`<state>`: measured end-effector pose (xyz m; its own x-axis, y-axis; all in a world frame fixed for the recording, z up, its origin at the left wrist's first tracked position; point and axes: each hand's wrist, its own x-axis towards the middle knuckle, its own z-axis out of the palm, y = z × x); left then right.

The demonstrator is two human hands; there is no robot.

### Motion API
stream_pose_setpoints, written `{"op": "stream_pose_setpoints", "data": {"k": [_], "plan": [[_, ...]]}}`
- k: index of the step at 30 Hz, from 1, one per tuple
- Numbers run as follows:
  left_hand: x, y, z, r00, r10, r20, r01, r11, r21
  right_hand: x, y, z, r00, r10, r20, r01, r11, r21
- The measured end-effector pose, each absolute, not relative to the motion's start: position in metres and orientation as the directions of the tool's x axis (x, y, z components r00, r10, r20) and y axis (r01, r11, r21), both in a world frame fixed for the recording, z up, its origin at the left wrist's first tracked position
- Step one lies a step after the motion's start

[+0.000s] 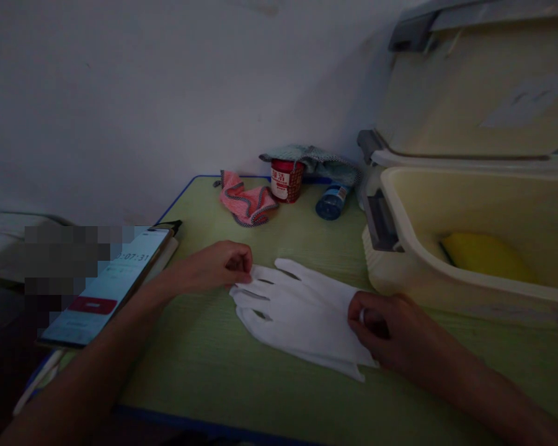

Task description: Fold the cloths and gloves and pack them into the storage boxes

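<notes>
A pair of white gloves (pixel 302 313) lies flat on the green table, one on top of the other, with the fingers pointing left. My left hand (pixel 230 263) pinches a fingertip of the upper glove at its left end. At the opposite end, my right hand (pixel 384 325) has its thumb and fingers closed on the cuff edge. A bit of white shows between those right fingers. Part of the cuff is hidden behind my right hand.
An open cream storage box (pixel 381 272) stands at the right, with a yellow item (pixel 488 255) inside. Toward the wall are a pink cloth (pixel 246 201), a red canister (pixel 286 184), a blue bottle (pixel 331 203) and a grey-green cloth (pixel 316 160). A phone (pixel 106 282) leans at the left edge.
</notes>
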<state>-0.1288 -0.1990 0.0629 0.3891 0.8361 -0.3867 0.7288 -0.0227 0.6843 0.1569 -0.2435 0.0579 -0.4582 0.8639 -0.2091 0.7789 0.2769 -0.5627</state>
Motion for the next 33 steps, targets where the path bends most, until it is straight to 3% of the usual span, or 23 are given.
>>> {"op": "stream_pose_setpoints", "data": {"k": [3,8,18,25,29,33], "plan": [[-0.129,-0.198,0.062,0.378,0.824,-0.422,0.759,-0.015,0.651,0.157,-0.243,0.057,-0.465,0.858,-0.217,0.780,0.281,-0.559],[-0.130,-0.198,0.065,0.377,0.855,-0.355,0.816,-0.125,0.565,0.155,-0.244,0.057,-0.460,0.864,-0.204,0.761,0.266,-0.592],[-0.133,-0.198,0.062,0.379,0.860,-0.342,0.830,-0.152,0.537,0.150,-0.245,0.061,-0.470,0.835,-0.285,0.716,0.171,-0.677],[-0.130,-0.202,0.058,0.371,0.878,-0.303,0.848,-0.187,0.496,0.149,-0.243,0.058,-0.514,0.801,-0.307,0.723,0.212,-0.658],[-0.130,-0.202,0.067,0.310,0.919,-0.244,0.896,-0.196,0.399,0.151,-0.243,0.056,-0.525,0.800,-0.291,0.725,0.241,-0.645],[-0.132,-0.203,0.078,0.391,0.830,-0.399,0.884,-0.217,0.414,0.152,-0.244,0.054,-0.534,0.799,-0.277,0.724,0.263,-0.638]]}}
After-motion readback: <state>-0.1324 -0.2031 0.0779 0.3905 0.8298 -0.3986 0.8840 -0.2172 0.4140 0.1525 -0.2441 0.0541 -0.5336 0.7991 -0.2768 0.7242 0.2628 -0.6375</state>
